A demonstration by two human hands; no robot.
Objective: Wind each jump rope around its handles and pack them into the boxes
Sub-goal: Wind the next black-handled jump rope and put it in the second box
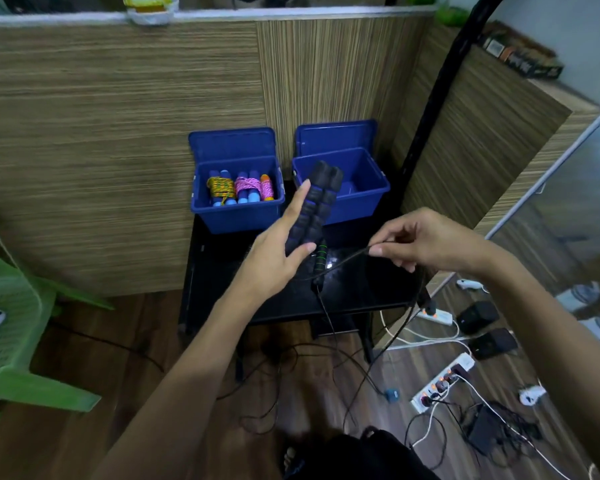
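The left hand [280, 249] holds a pair of black foam-grip jump rope handles with blue rings [315, 206], side by side and pointing up and away; its fingers lie nearly straight along their left side and the thumb crosses their lower end, though the palm side of the grip is hidden behind the handles. The right hand [426, 242], held apart to the right, pinches the thin black rope [340, 263] between thumb and forefinger; the cord runs leftward toward the left hand, and where it joins the handles cannot be made out. Just below the left thumb, a black handle with green rings [320, 259] lies on the glossy black table [361, 292], its upper end covered by the held pair and its cord trailing over the table edge. Beyond the left fingertips sits an open blue plastic box [238, 216] with wound ropes in yellow and pink [239, 188]. Beyond the handles is a second open blue plastic box [364, 202], its inside partly blocked. Loose black cord below the forearms blurs into the dark wooden floor [136, 375].
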